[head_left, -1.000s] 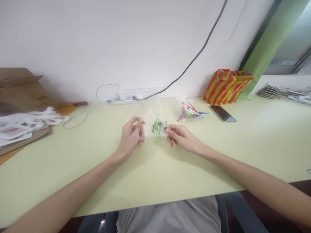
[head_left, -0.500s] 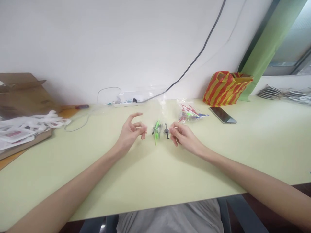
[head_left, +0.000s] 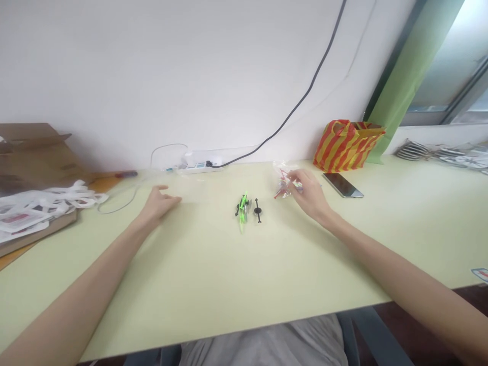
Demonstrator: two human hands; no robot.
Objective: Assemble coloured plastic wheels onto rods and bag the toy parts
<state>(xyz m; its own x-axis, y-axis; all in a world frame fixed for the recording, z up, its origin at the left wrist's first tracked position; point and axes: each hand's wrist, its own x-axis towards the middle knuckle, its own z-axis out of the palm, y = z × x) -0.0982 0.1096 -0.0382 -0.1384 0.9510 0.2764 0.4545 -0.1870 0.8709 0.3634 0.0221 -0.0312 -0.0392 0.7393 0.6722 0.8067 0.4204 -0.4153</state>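
Note:
A small green toy piece and a little black axle-like piece lie on the pale green table between my hands. My left hand rests far to their left, fingers stretched out low over the table and holding nothing. My right hand is behind and to the right of the pieces. Its fingers are curled onto a clear bag of red, green and blue parts.
A white power strip with a black cable lies by the wall. A red-and-yellow striped bag and a phone are at the right. A cardboard box, white bags and a red-handled screwdriver are at the left.
The clear bag that my hands held over the green piece is gone from there. My left hand opened and swung left. My right hand reached back and right onto the bag of coloured parts.

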